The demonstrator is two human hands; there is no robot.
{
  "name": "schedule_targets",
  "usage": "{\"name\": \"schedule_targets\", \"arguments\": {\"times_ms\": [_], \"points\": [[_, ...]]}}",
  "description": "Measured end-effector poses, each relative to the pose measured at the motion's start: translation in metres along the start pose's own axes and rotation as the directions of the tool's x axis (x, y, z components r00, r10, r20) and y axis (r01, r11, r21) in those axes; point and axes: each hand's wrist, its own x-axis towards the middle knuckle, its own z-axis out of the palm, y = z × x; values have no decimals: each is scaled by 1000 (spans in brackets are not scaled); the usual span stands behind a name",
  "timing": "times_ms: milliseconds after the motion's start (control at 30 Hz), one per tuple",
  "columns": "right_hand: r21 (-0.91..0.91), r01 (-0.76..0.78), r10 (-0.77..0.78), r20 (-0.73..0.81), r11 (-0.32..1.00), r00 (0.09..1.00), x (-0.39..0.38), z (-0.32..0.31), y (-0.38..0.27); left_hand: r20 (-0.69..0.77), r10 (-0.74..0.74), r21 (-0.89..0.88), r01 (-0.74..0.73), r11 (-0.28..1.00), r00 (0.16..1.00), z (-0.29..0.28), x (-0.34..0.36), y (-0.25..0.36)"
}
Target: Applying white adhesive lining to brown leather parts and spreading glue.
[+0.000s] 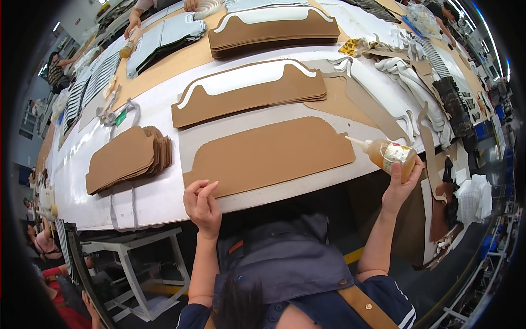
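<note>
A flat brown leather-like panel (274, 156) lies before me near the table's front edge. Over its near left corner is my left hand (203, 208), fingers loosely bent and a little apart, with nothing seen in them. In my right hand (402, 183) is a clear squeeze glue bottle (390, 156) with amber contents, tilted so its pale nozzle points left toward the panel's right end. Behind the panel sits a stack of brown panels (249, 96) topped by a white shaped piece (246, 79). A fanned stack of smaller brown pieces (123, 159) is at the left.
Another brown stack (274, 38) with a white top piece stands farther back. White and grey strips (372, 93) lie at the right, with scraps hanging over the table edge. Grey folded pieces (164, 38) are at the far left, by a co-worker's hands (133, 23).
</note>
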Motion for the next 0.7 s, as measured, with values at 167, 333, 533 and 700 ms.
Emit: {"name": "schedule_targets", "arguments": {"times_ms": [167, 333, 533, 700], "points": [[-39, 14, -15, -18, 999, 1000, -4, 1, 10, -2, 15, 14, -15, 1000, 1000, 0, -1, -3], [-33, 31, -31, -2, 999, 1000, -6, 5, 11, 3, -1, 0, 1, 1000, 1000, 1, -2, -4], [-23, 9, -10, -13, 1000, 1000, -7, 6, 15, 0, 4, 3, -4, 1000, 1000, 1, -2, -3], [-22, -8, 7, -15, 1000, 1000, -7, 10, 8, -5, 5, 2, -5, 1000, 1000, 1, -3, -3]]}}
